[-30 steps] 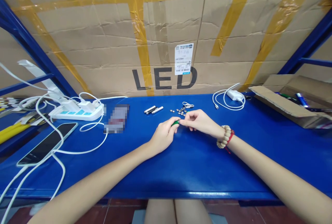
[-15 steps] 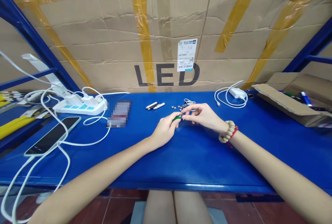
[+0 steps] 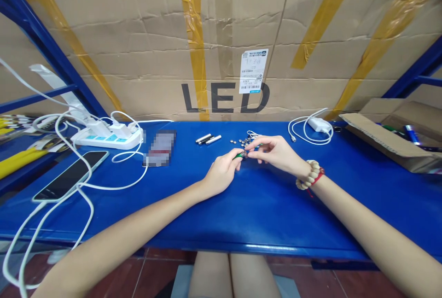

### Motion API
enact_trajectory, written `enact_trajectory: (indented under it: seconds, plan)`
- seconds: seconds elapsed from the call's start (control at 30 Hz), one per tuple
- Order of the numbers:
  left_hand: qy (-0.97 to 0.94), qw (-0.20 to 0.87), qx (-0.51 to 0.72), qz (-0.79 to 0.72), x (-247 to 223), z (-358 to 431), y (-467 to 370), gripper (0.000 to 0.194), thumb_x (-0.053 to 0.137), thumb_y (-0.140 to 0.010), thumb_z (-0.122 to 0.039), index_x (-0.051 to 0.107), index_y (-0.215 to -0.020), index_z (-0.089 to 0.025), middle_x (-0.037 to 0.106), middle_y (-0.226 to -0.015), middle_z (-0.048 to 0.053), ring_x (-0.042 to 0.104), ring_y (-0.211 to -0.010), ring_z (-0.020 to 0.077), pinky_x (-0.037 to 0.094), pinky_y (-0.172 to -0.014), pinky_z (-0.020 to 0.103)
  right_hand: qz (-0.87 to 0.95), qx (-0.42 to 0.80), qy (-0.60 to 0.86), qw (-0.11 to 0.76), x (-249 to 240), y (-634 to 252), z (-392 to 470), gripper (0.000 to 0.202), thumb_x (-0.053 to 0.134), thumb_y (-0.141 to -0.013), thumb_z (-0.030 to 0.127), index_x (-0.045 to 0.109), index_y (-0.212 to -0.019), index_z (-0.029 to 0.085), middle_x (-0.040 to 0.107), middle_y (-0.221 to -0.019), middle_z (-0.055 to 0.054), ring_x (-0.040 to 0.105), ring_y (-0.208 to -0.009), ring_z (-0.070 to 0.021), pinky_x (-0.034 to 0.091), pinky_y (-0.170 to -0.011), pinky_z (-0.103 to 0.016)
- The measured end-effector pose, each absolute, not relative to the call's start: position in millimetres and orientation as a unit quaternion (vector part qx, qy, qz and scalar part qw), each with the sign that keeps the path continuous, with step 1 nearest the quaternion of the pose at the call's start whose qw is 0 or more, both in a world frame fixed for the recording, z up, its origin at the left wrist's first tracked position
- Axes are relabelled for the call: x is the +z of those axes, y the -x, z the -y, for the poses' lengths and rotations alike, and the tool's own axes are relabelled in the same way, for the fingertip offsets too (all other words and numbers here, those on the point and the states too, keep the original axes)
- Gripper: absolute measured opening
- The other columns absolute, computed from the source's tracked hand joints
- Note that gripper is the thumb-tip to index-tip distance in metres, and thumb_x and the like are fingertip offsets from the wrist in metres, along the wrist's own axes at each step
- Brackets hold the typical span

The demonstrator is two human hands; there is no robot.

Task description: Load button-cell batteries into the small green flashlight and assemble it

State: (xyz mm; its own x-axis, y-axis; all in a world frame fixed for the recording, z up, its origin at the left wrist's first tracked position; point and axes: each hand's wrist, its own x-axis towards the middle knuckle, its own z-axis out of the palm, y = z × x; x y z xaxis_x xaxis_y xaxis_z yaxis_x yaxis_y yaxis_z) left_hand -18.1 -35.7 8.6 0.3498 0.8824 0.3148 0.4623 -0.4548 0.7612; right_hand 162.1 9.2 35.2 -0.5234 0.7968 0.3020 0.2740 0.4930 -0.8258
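Observation:
My left hand (image 3: 223,172) is closed around a small green tube (image 3: 238,155), most of it hidden by the fingers. At the tube's right end, my right hand (image 3: 272,153) pinches thumb and forefinger together. What those fingertips hold is too small to make out. Just behind the hands lie several small silvery discs like button cells (image 3: 235,141), some partly covered by my right hand. A thin white looped cord (image 3: 252,134) rests beyond them. To the left, several slim silver and black tubes (image 3: 208,139) lie side by side on the blue table (image 3: 221,219).
On the left are a power strip (image 3: 113,140), white cables, a phone (image 3: 71,176) and a dark, blurred-out flat item (image 3: 160,148). A charger with cable (image 3: 319,125) lies back right. An open carton (image 3: 380,139) holds pen-like items. A large cardboard box (image 3: 145,49) stands behind.
The whole view has shifted slightly, so things sit a little further right. Both hands stay together at the green tube; the right fingertips have moved only slightly.

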Motion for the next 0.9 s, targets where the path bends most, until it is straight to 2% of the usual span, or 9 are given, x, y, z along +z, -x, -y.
enact_trajectory:
  seconds: [0.27, 0.43, 0.67, 0.9]
  plan:
    - [-0.772, 0.295, 0.359, -0.434, 9.4, 36.5, 18.1, 0.021, 0.031, -0.09, -0.023, 0.052, -0.095, -0.02, 0.05, -0.064, -0.005, 0.048, -0.059, 0.0099, 0.035, -0.062, 0.021, 0.831, 0.297, 0.294, 0.367, 40.6, -165.5, -7.5, 0.02, 0.067, -0.072, 0.035, 0.071, -0.078, 0.016, 0.062, -0.078, -0.005, 0.054, -0.053, -0.008, 0.046, -0.046, -0.02]
    - [-0.774, 0.291, 0.346, -0.444, 8.8, 36.0, 18.2, 0.022, 0.031, -0.09, -0.023, 0.052, -0.09, -0.019, 0.052, -0.064, -0.004, 0.048, -0.058, 0.0097, 0.035, -0.06, 0.02, 0.837, 0.31, 0.277, 0.355, 37.8, -164.9, -7.7, 0.021, 0.066, -0.072, 0.034, 0.07, -0.084, 0.018, 0.061, -0.076, -0.004, 0.053, -0.052, -0.0081, 0.046, -0.045, -0.021]
    - [-0.79, 0.28, 0.308, -0.45, 4.6, 34.7, 20.4, 0.022, 0.032, -0.09, -0.026, 0.053, -0.095, -0.021, 0.051, -0.063, -0.005, 0.049, -0.059, 0.0098, 0.036, -0.062, 0.02, 0.842, 0.32, 0.268, 0.342, 31.2, -164.7, -8.4, 0.019, 0.065, -0.073, 0.035, 0.07, -0.07, 0.017, 0.059, -0.076, -0.003, 0.052, -0.048, -0.0067, 0.046, -0.044, -0.021]
    - [-0.812, 0.258, 0.272, -0.446, 5.2, 35.3, 23.3, 0.023, 0.03, -0.091, -0.026, 0.052, -0.096, -0.02, 0.052, -0.064, -0.004, 0.05, -0.06, 0.0112, 0.037, -0.061, 0.021, 0.853, 0.318, 0.265, 0.319, 23.0, -166.1, -9.2, 0.021, 0.059, -0.079, 0.035, 0.068, -0.071, 0.018, 0.058, -0.082, -0.004, 0.055, -0.054, -0.0082, 0.048, -0.048, -0.022]
